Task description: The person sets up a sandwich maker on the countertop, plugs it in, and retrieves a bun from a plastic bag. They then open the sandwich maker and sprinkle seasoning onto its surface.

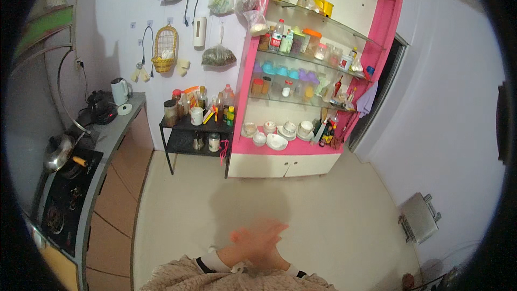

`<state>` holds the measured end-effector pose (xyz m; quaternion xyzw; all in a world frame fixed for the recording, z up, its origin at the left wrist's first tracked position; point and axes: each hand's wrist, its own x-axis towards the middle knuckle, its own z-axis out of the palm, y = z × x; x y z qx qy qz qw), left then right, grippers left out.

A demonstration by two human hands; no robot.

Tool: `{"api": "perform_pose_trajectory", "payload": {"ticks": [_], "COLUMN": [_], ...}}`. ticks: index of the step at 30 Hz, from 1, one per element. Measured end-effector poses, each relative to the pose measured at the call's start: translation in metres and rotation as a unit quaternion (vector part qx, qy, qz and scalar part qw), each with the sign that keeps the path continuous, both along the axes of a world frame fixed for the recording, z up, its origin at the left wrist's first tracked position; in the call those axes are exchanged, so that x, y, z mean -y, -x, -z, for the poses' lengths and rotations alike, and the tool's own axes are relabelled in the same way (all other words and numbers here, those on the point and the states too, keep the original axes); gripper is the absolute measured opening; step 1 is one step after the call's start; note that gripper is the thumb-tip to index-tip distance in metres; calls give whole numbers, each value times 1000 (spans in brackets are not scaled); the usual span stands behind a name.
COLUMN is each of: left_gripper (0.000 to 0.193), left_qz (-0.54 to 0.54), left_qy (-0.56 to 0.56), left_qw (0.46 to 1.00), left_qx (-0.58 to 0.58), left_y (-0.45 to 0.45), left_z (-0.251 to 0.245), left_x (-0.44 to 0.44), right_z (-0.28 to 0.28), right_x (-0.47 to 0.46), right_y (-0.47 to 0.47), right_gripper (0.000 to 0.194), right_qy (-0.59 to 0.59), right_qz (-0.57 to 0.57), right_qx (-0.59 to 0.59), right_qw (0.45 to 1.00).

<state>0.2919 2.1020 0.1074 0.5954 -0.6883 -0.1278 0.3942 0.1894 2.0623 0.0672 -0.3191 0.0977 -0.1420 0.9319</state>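
Note:
My left hand (246, 243) and my right hand (271, 254) are together low in the middle of the head view, one across the other, in front of a fuzzy beige garment (242, 281). Both are blurred. No object can be made out in them. Some fingers of the upper hand are spread, while the lower hand is partly hidden behind it. Light cuffs with black bands show at both wrists. Below the hands lies the pale floor (331, 210). Ahead stands a pink and white shelf unit (258, 165) holding white bowls (276, 142), jars and bottles.
At left runs a counter (117, 129) with a black stove (70, 206), a lidded metal pan (59, 153), a black kettle (99, 103) and a white kettle (120, 91). A black rack (194, 127) holds jars and bottles. A folded stool (420, 218) leans at the right wall.

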Motion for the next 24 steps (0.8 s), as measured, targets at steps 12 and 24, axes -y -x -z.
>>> {"api": "perform_pose_trajectory", "payload": {"ticks": [12,24], "left_gripper": [42,35], "left_qz": [-231,-539], "left_qy": [120,142], "left_qw": [965,821], "left_qx": [-9,-123], "left_y": [-239,-347], "left_z": [7,78], "left_x": [82,93], "right_z": [-152,-416], "right_x": [276,558], "right_y": [-188,-507], "right_gripper": [36,40], "right_qy": [487,719], "right_qz": [339,523], "right_qx": [-177,-21], "right_qw": [785,457]}}
